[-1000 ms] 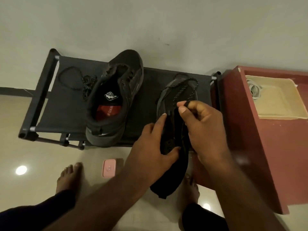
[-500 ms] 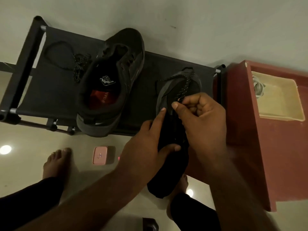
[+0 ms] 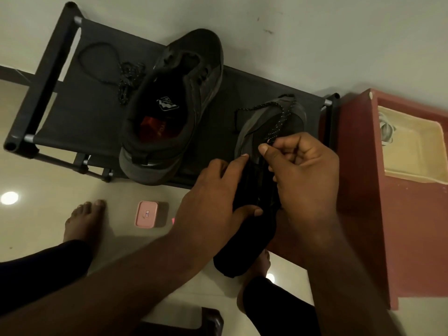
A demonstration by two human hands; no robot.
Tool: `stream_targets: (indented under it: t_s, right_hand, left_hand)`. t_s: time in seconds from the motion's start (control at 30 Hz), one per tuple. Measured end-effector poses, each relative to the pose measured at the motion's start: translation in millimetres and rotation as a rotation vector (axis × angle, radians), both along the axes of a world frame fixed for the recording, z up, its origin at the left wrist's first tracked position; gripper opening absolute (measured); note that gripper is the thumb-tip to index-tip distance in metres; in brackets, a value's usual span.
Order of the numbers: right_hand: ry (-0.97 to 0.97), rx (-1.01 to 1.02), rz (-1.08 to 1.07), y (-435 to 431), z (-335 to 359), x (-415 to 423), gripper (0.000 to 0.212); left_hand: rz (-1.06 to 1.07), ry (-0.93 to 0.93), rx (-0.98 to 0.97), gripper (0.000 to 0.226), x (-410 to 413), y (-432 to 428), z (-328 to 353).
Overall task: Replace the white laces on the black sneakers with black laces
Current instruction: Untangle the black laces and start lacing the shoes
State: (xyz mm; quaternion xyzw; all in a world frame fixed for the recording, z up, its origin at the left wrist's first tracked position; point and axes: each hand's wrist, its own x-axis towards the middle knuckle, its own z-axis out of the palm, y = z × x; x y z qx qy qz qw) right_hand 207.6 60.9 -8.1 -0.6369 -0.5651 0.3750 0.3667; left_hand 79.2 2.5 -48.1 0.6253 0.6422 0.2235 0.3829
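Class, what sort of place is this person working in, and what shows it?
Probably a home, perhaps an entryway: a low black shoe rack holding a sneaker against a plain wall, glossy floor tiles, and a bare foot.

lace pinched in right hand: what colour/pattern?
Black with small pale flecks along the lace, pinched by the right hand. Head view, the only one, shows it.

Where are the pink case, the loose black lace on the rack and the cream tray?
pink case [image 3: 146, 214], head view, middle of its lid.
loose black lace [image 3: 126, 78], head view, its bunched part.
cream tray [image 3: 417, 151], head view, bare floor inside.
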Motion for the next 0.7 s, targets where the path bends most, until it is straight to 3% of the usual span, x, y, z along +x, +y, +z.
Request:
stream_targets:
  t_s: [0.4,0.57,0.7]
  right_hand:
    - [-0.046,0.002,-0.009,-0.5,-2.1,-2.3,0.01]
    - [-0.005,-0.048,0.044,1.5,3.7,1.3,0.009]
    - [0.033,-0.119,0.064,-0.5,8.7,4.0,0.009]
  left_hand:
    - [-0.011,0.008,0.0,0.09,-0.6,2.2,-1.3]
    - [0.121,-0.104,0.09,0.057,0.4,7.7,0.5]
    - [0.196,-0.08,0.128,0.04,4.6,14.7,4.6]
